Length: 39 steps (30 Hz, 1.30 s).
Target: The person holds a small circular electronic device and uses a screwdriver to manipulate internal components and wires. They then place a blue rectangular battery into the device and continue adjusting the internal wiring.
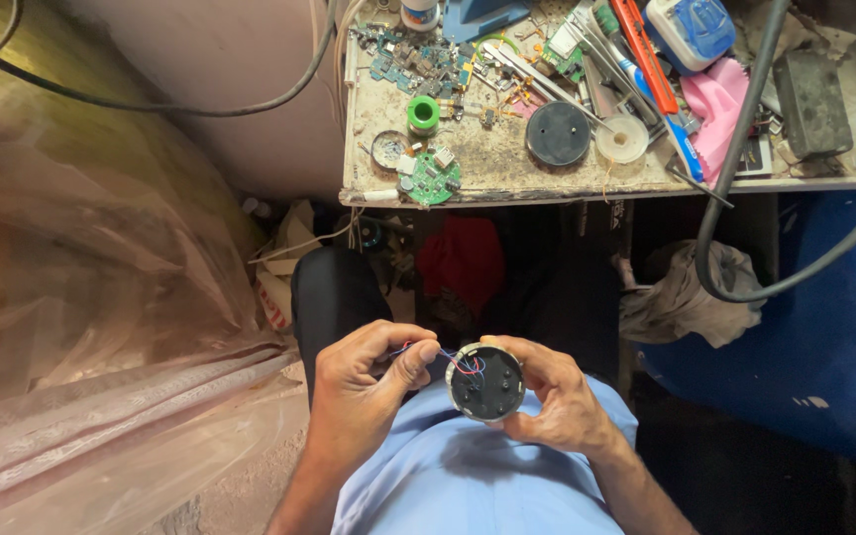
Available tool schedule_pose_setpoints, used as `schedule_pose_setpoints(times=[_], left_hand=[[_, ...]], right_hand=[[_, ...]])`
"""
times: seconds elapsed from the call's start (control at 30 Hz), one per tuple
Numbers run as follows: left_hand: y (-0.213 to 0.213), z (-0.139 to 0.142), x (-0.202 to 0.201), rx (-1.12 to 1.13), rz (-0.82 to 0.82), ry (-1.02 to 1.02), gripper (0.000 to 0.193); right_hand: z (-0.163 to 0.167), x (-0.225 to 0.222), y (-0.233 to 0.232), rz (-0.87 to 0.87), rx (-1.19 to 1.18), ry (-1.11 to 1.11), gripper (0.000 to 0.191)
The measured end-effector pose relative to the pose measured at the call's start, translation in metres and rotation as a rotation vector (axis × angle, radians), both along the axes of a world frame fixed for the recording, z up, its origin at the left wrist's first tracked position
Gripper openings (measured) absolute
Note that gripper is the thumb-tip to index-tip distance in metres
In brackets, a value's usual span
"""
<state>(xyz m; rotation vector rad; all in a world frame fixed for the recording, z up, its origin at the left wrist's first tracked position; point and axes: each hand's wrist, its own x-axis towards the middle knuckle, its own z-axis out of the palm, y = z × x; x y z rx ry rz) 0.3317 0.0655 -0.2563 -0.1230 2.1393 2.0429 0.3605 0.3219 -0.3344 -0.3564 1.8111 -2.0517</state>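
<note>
Black round part (486, 381), both hands, lap

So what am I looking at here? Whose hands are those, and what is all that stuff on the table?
There is only one picture, taken by a camera on a person's head, looking down. So the two hands are that person's own, over their lap and blue shirt.

The right hand holds a round black part, like a small disc in a pale ring. Thin red and blue wires come out of it, and the left hand pinches those wires.

Higher up is a dirty workbench. On it lie a round green circuit board, a green tape roll, a black disc, a pink cloth and many small tools and electronic bits. A thick black cable hangs over the bench edge. On the left are clear plastic bags.
</note>
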Motion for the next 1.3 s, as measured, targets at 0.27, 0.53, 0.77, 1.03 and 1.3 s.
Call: schedule_pose_setpoints(times=[0.27,0.53,0.77,1.03,1.3], left_hand=[[0.000,-0.004,0.002,-0.020,0.005,0.013,0.018],[-0.001,-0.001,0.002,-0.069,-0.006,0.023,0.017],[-0.007,0.024,-0.001,-0.090,-0.124,0.272,0.028],[-0.013,0.055,-0.023,-0.371,-0.598,0.713,0.038],[-0.012,0.047,-0.036,-0.324,-0.703,0.660,0.018]], right_hand=[[0.001,-0.001,-0.001,0.009,-0.022,-0.025,0.082],[0.006,-0.002,0.002,0.033,-0.005,-0.111,0.078],[0.004,-0.001,0.003,0.047,-0.018,-0.076,0.078],[0.004,-0.002,0.004,0.089,0.017,-0.065,0.084],[0.011,0.000,0.002,0.091,0.015,-0.091,0.078]])
